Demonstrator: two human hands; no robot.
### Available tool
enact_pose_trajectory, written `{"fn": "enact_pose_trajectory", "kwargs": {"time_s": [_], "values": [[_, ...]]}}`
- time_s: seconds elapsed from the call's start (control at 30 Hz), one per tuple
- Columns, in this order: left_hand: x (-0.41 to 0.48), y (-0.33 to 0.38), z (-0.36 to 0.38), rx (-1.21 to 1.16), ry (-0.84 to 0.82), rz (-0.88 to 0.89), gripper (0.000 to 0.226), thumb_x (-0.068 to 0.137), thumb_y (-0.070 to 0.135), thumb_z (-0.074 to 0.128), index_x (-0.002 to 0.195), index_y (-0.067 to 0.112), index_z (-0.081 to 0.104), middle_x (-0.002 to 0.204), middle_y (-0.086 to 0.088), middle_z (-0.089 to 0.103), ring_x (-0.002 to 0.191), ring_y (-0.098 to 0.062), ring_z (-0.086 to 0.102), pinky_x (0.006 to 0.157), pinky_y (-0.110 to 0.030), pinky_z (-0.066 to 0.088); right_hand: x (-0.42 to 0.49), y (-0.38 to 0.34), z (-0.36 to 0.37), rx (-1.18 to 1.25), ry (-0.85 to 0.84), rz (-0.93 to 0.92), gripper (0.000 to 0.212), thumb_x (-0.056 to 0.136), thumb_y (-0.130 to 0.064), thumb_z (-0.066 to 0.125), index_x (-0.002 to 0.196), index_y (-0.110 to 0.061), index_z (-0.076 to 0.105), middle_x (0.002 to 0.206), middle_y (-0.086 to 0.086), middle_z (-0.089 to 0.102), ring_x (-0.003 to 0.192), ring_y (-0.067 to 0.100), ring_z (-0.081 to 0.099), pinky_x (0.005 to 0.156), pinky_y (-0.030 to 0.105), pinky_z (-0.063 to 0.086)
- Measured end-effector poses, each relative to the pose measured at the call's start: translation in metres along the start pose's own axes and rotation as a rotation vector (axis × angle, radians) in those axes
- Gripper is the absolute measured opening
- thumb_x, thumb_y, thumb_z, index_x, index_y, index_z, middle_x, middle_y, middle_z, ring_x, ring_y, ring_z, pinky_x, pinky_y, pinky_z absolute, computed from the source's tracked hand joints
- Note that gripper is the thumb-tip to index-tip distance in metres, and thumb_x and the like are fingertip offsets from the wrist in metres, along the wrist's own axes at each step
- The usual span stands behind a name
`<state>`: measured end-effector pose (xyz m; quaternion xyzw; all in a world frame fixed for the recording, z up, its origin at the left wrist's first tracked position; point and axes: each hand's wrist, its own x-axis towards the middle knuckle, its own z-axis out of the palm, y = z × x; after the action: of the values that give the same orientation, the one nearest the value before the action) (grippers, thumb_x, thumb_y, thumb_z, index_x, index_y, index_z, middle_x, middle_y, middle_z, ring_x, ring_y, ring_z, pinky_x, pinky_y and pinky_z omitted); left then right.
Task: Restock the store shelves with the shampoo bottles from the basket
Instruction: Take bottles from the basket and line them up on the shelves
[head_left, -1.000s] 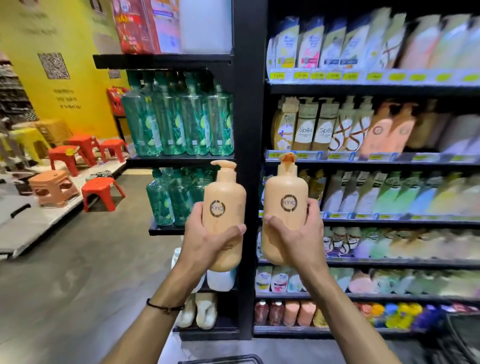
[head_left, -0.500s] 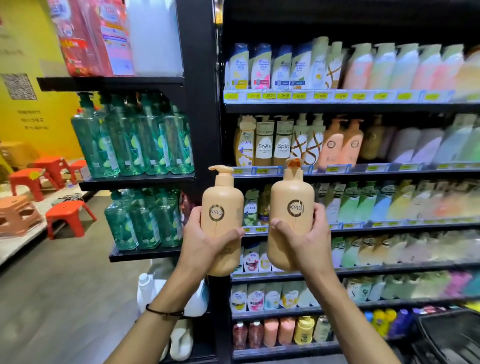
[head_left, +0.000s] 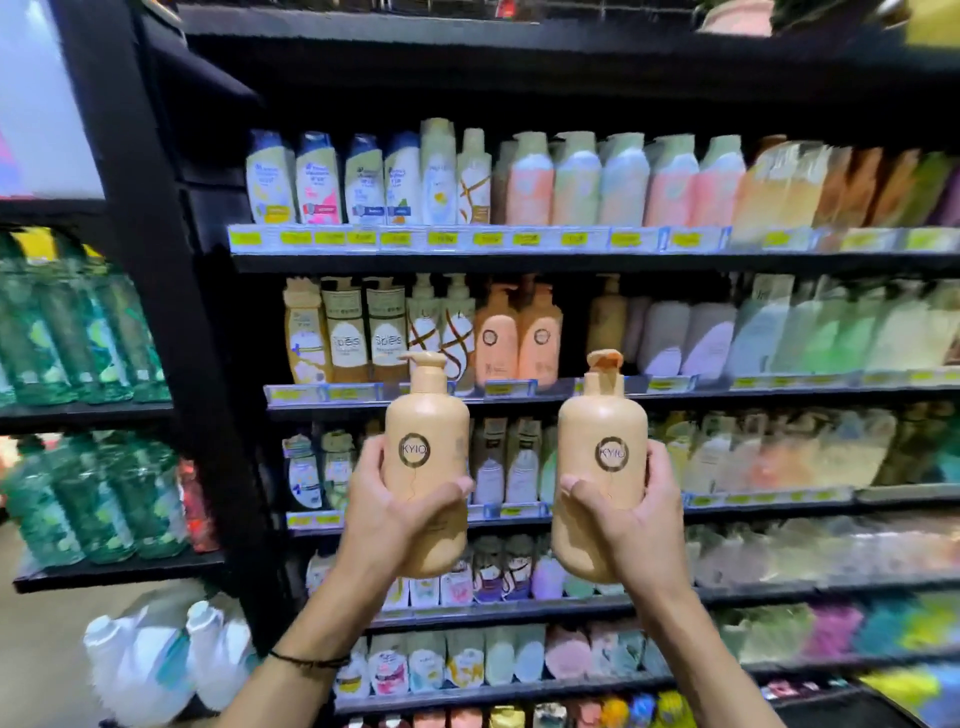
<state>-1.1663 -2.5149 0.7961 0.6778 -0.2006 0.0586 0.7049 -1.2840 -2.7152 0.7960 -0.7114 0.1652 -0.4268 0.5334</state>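
Fingers of the left hand (head_left: 382, 514) and right hand (head_left: 641, 525) wrap the two bottles (head_left: 426, 467); seat both upright, labels forward, beside the matching pair (head_left: 519, 338).

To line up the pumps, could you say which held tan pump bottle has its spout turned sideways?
The tan plastic pump bottle in the left hand: its spout points left; the other bottle, in the right hand, does not.

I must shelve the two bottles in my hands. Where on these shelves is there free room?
One dark gap shows on the shelf with the Spes bottles, between the peach pump bottles and the tan bottle. It looks narrow, probably tight for both. Elsewhere in that row, and in the rows above and below, bottles stand shoulder to shoulder.
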Motion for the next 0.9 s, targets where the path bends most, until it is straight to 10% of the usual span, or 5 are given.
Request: {"fn": "enact_pose_trajectory", "kwargs": {"time_s": [0.47, 0.7, 0.9], "values": [[0.04, 0.006, 0.155, 0.033, -0.032, 0.021, 0.08, 0.041, 0.049, 0.09, 0.107, 0.019, 0.057, 0.093, 0.002, 0.071, 0.075, -0.003, 0.067, 0.063, -0.022, 0.055, 0.11, 0.06, -0.077, 0.062, 0.01, -0.054, 0.063, 0.049, -0.056, 0.078, 0.1, -0.029, 0.052, 0.09, -0.007, 0.067, 0.078, 0.0, 0.063, 0.061, 0.014, 0.05], [0.098, -0.015, 0.211, -0.043, -0.084, -0.05, 0.086, 0.038, 0.044, 0.091, 0.112, 0.015, 0.058, 0.097, -0.003, 0.073, 0.076, -0.006, 0.069, 0.066, -0.026, 0.057, 0.176, 0.086, -0.072, 0.007, -0.017, -0.066, 0.066, 0.05, -0.058, 0.077, 0.103, -0.027, 0.053, 0.096, -0.004, 0.069, 0.087, 0.014, 0.066, 0.073, 0.036, 0.055], [0.142, -0.022, 0.25, -0.031, -0.102, -0.104, 0.081, 0.044, 0.038, 0.093, 0.113, 0.019, 0.057, 0.1, -0.002, 0.074, 0.08, -0.009, 0.073, 0.063, -0.025, 0.058, 0.227, 0.105, -0.068, -0.005, -0.005, -0.099, 0.06, 0.051, -0.058, 0.076, 0.099, -0.031, 0.053, 0.093, -0.008, 0.068, 0.081, 0.002, 0.064, 0.065, 0.019, 0.049]]}}
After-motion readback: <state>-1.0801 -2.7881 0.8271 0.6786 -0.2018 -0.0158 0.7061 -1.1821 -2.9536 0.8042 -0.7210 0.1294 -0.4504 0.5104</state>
